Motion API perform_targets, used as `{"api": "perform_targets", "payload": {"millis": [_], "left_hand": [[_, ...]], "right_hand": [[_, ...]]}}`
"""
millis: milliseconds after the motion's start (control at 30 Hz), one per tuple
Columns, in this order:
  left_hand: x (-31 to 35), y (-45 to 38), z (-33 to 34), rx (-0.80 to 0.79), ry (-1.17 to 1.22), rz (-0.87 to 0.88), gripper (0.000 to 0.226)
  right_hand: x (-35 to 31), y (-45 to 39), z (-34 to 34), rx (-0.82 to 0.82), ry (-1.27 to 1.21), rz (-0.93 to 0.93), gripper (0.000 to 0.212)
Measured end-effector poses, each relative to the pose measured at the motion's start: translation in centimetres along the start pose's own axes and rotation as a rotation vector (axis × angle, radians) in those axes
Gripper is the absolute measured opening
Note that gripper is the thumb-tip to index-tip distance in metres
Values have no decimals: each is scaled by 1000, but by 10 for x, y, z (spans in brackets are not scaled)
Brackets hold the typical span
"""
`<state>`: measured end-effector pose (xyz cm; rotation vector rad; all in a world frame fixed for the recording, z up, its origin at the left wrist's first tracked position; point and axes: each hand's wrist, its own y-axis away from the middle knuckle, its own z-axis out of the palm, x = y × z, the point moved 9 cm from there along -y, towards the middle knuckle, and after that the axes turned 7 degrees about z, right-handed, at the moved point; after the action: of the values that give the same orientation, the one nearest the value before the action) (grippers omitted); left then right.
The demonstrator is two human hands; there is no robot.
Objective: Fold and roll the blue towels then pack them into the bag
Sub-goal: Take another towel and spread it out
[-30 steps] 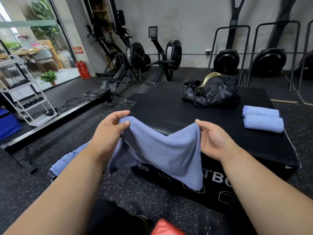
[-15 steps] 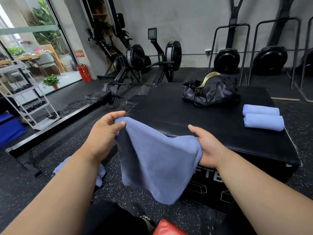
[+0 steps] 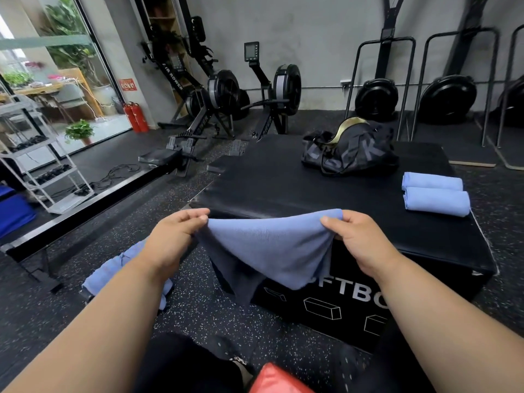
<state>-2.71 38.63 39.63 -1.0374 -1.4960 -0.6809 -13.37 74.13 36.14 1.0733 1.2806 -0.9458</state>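
Two hands, left hand (image 3: 173, 239) and right hand (image 3: 360, 239), pinch a blue towel (image 3: 272, 251) with fingers clamped on its top corners, before the bench (image 3: 283, 188) bearing the bag (image 3: 351, 151).

The blue towel (image 3: 272, 248) is showing soft, matt cloth with a fine nap, the box (image 3: 283, 191) is wearing matt, faintly sheened black vinyl, and the far bag (image 3: 357, 154) is looking like slick synthetic fabric.

"AIR ROWER" on rowing machine (image 3: 181, 80)
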Motion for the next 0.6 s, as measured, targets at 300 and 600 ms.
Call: {"api": "perform_targets", "payload": {"millis": [300, 600], "left_hand": [[-10, -8, 23, -322, -489, 119, 30], [-34, -30, 27, -327, -751, 77, 14]], "right_hand": [[0, -13, -28, 146, 78, 53, 21], [21, -35, -30, 96, 123, 211, 40]]}}
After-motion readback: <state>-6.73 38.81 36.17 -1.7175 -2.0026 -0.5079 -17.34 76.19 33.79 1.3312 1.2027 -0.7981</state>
